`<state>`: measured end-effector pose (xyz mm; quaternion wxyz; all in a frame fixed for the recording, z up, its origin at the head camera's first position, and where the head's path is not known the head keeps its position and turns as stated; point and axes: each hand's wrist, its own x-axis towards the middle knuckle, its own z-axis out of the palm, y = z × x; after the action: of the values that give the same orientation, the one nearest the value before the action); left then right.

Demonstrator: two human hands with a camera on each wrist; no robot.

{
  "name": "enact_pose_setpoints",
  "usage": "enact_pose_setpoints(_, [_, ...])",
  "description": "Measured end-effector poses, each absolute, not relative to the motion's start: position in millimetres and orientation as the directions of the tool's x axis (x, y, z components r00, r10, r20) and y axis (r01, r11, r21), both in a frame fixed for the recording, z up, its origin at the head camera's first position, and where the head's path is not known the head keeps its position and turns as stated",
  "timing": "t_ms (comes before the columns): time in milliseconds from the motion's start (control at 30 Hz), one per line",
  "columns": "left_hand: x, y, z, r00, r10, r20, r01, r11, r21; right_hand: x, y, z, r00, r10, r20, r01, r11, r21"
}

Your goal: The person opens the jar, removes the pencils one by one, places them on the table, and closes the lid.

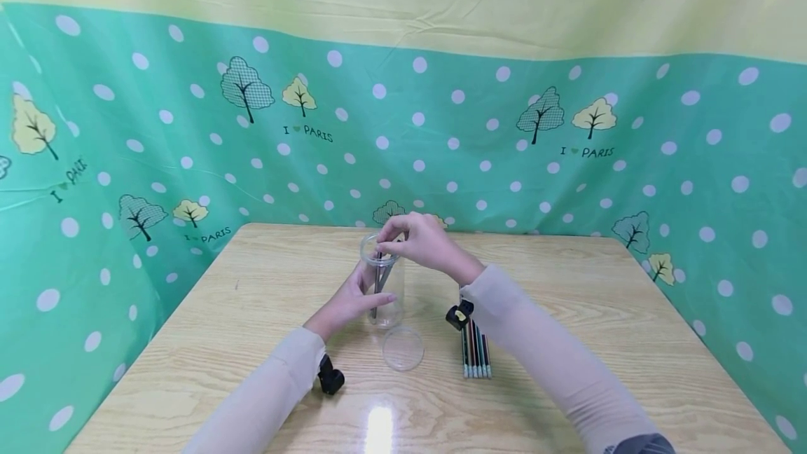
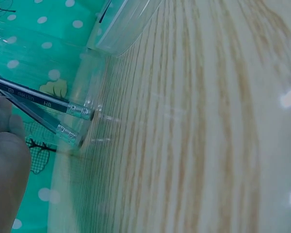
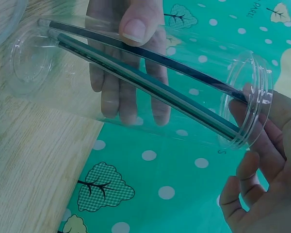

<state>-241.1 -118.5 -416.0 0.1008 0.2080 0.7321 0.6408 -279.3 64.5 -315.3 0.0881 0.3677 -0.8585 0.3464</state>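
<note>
A clear cylindrical jar (image 1: 392,303) stands upright on the table, its mouth uncovered. My left hand (image 1: 353,302) holds its side, the thumb in front and the fingers behind, as the right wrist view shows through the clear wall. Inside, dark pencils (image 3: 155,82) lean at a slant, eraser ends down near the base; one pencil (image 2: 43,100) carries the print HB. At the mouth, my right hand (image 1: 425,240) pinches the upper end of a pencil, its fingertips just within the rim (image 3: 262,107). The other right fingers curl loosely outside the rim.
A round clear lid (image 1: 403,350) lies flat on the table in front of the jar. To its right, several dark pencils (image 1: 476,359) lie side by side, partly under the right forearm. The wooden table (image 1: 284,272) ends at a patterned green curtain (image 1: 441,132).
</note>
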Motion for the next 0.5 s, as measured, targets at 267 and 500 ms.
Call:
enact_pose_setpoints(267, [-242.8,-119.0,-416.6,-0.878,0.457,0.140,0.189,0.065,0.980,-279.2,67.0,-315.2,-0.708,-0.580,0.403,-0.699,0.494,-0.517])
enact_pose_setpoints(500, [-245.9,-120.2,-420.8,-0.884,0.448,0.135,0.184,0.067,0.981,-279.2,72.6,-314.6,-0.724,-0.540,0.429,-0.683,0.470,-0.559])
